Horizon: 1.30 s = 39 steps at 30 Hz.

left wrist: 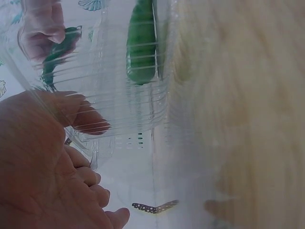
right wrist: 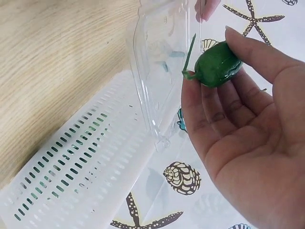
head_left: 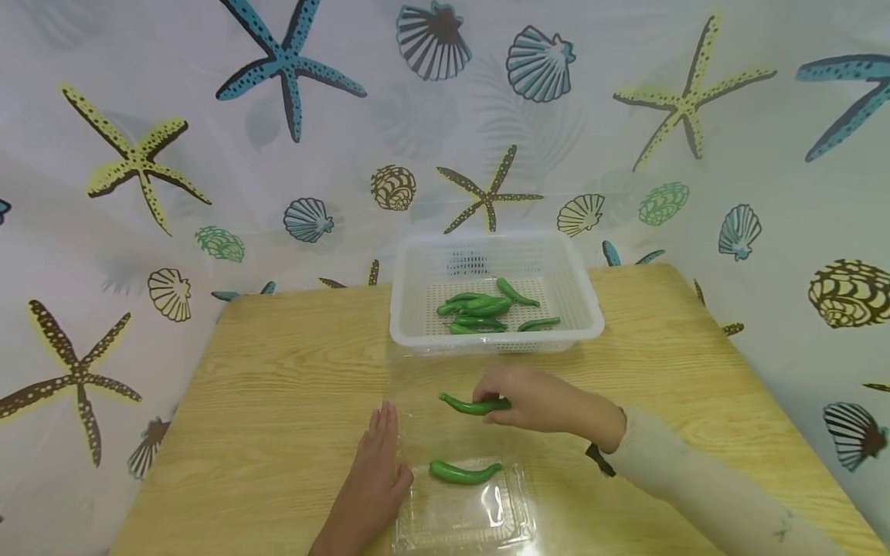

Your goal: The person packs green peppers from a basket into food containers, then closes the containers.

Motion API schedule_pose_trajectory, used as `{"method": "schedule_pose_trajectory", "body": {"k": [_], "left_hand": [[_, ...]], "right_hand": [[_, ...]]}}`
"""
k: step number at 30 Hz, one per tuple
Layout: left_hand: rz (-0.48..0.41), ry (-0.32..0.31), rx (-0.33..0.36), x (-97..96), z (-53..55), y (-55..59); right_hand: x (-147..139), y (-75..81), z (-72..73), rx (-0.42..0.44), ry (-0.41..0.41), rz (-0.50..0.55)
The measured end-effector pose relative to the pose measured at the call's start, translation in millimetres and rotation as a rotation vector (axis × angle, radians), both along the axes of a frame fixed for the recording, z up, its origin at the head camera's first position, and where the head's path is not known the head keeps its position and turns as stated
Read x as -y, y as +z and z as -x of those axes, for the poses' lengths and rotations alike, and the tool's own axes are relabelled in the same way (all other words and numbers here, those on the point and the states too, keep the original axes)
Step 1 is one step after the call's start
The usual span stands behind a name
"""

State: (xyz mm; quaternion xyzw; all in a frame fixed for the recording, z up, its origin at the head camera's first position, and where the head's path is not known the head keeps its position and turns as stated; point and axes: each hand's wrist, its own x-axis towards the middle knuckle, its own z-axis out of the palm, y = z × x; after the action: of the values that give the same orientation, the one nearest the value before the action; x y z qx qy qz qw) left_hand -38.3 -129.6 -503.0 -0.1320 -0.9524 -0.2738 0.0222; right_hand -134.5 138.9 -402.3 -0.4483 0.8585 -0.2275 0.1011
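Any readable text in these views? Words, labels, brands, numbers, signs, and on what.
None readable.
Basket, clear container, peppers: no lettering visible.
Backdrop: starfish and shell prints, no words seen.
Right sleeve: small dark mark, too blurred to read.

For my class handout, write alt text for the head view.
A right hand holds a green pepper near a clear box with another pepper in it. The left hand rests at the box's left edge; a white basket of more peppers stands beyond.
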Motion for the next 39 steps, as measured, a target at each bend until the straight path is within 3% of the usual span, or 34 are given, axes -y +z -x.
{"method": "schedule_pose_trajectory", "body": {"k": [9,12,23,39], "left_hand": [[0.006,-0.003,0.005,-0.1,-0.4,0.6],[0.015,-0.002,0.009,-0.2,0.3,0.5],[0.014,0.001,0.005,-0.2,0.4,-0.3],[0.017,-0.006,0.029,-0.4,0.7,1.5]], "right_hand": [[9,-8.5,-18.9,0.113,0.06,-0.04],[12,-12.5,-26.5,0.112,0.089,-0.062],[24,-31.5,-44.4,0.007,0.178,-0.112],[30,-55.9,-54.9,-0.1,0.203,-0.188]]}}
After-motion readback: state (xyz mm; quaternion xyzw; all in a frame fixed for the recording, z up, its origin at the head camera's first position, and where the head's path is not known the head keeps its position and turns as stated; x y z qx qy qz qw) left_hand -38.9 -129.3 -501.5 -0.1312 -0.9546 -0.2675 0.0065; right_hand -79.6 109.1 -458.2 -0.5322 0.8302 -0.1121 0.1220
